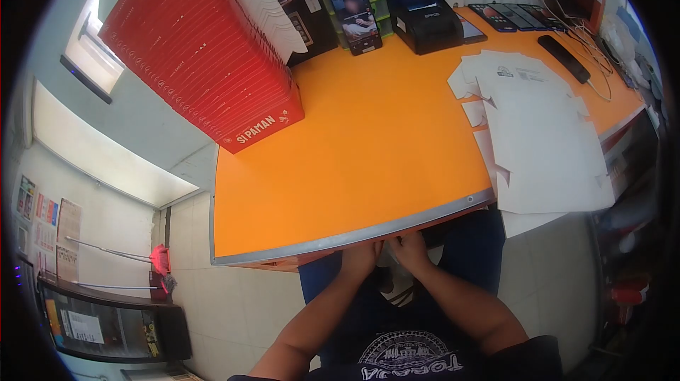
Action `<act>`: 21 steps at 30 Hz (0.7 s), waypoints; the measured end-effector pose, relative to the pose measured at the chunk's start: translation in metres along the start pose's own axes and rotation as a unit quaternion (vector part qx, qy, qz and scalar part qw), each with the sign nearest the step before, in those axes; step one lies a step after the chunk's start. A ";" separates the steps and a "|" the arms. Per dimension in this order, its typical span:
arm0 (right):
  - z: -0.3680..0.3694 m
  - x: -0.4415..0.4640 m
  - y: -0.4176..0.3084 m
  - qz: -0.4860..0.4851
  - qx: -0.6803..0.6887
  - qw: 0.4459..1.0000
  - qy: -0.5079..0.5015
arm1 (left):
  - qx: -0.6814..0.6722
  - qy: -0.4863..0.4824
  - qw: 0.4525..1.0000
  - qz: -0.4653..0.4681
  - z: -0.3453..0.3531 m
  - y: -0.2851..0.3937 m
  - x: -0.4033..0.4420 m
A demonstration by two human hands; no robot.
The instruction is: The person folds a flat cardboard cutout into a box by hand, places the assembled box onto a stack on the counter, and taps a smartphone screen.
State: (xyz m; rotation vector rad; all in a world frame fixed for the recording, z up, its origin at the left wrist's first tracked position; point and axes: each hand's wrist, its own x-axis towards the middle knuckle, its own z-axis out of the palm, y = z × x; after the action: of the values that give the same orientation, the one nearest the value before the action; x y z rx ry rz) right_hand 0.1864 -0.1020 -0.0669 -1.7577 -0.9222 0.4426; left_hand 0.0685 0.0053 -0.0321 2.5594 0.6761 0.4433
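Both of my hands are low in the head view, at the front edge of the orange table [354, 147] and above my lap. My left hand [361, 259] is close beside my right hand [411, 252]; the fingers of both are partly hidden under the table edge, so what they hold, if anything, does not show. A tall stack of folded red boxes [205, 48] stands on the table's left side. Flat white box sheets [545, 133] lie at the right, some overhanging the front edge.
A phone [354, 19] stands upright at the back, beside a black printer [425, 23]. Another black phone [563, 58] lies at the right with a cable, near several more phones [513, 17]. A dark cabinet [113, 321] stands on the floor at the left.
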 end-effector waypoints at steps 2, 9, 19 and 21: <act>0.003 -0.001 0.003 -0.016 -0.004 1.000 0.009 | 0.000 -0.004 1.000 -0.003 0.000 0.001 0.000; 0.014 -0.007 0.000 -0.006 0.034 0.999 0.021 | 0.015 -0.003 1.000 -0.004 0.003 -0.002 -0.001; 0.009 0.013 0.034 0.049 0.168 0.984 -0.038 | -0.029 0.040 0.999 0.006 0.002 -0.005 -0.001; 0.008 0.013 0.036 0.109 0.242 0.962 -0.071 | -0.058 0.023 0.998 0.008 -0.001 -0.004 -0.001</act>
State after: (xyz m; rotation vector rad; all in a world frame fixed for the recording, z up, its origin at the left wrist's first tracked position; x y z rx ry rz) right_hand 0.2032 -0.0924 -0.1011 -1.3903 -0.6473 0.8701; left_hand 0.0660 0.0081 -0.0333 2.4535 0.6284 0.5321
